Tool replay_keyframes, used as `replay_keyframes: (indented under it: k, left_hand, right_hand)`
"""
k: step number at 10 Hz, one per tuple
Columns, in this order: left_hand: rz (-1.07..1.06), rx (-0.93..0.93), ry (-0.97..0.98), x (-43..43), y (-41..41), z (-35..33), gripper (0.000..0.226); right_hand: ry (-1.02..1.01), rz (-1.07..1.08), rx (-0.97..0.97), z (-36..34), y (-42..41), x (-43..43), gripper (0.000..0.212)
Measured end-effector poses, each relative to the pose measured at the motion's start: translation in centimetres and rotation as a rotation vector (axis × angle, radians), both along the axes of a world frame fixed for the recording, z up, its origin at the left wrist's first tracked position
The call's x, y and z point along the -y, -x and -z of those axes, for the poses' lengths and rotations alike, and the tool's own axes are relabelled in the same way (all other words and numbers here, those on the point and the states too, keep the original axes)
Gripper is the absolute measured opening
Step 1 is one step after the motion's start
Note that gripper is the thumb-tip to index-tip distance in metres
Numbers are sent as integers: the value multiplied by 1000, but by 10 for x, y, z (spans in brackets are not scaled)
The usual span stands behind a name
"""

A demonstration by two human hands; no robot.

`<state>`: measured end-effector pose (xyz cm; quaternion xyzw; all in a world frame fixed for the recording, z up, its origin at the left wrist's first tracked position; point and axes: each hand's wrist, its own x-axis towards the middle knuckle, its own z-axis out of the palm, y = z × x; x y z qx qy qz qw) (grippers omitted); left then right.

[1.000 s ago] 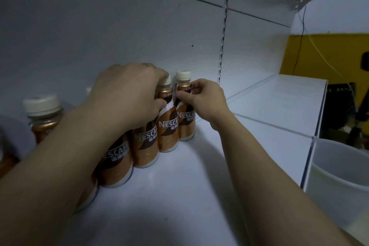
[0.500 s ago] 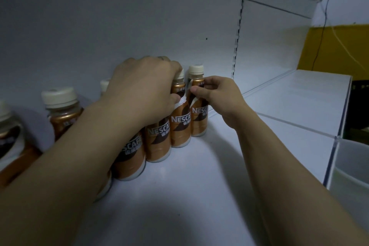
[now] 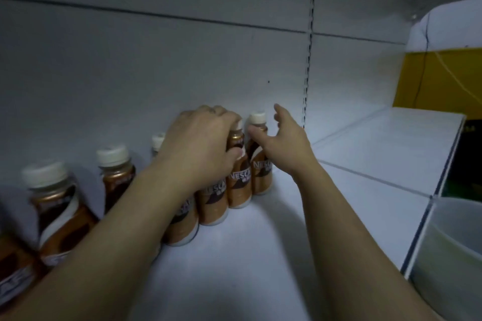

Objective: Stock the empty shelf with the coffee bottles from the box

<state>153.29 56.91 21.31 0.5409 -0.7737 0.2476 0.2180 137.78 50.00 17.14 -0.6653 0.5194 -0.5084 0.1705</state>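
**Stock count: 8 in view**

8 coffee bottles point(image 3: 212, 206) stand upright on the left part of the white shelf point(image 3: 260, 255), close to the back panel point(image 3: 156, 60). 4 are in a diagonal line to the right of the left forearm. 4 more are to its left or behind it, some partly hidden. All have cream caps and brown-orange labels.

Left hand point(image 3: 200, 143) is over the tops of the line, grip curled round the neck of the 2nd bottle point(image 3: 240, 187) from the right end.

Right hand point(image 3: 284, 146) is beside the end bottle point(image 3: 260, 174). Grip is spread, fingers straight, holding nothing, thumb tip at that bottle's neck.

1 pale bin point(image 3: 448, 255) is at lower right, past the shelf's edge.
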Motion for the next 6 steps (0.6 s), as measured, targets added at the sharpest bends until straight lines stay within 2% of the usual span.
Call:
replay_keyframes:
  k: [2,4,6]
  left_hand:
    - [25,-19,92,-32,-7,-17,45]
    - [-151,35,108,-94,-62,-36,50]
    - [-374,65,87,-166,-119,-34,52]
  right_hand:
    - [261,-34,45,-34,1,-38,69]
    - [223,-155,-185,-30,-28,-78,68]
    - [240,-275,-301,-19,-53,-116,67]
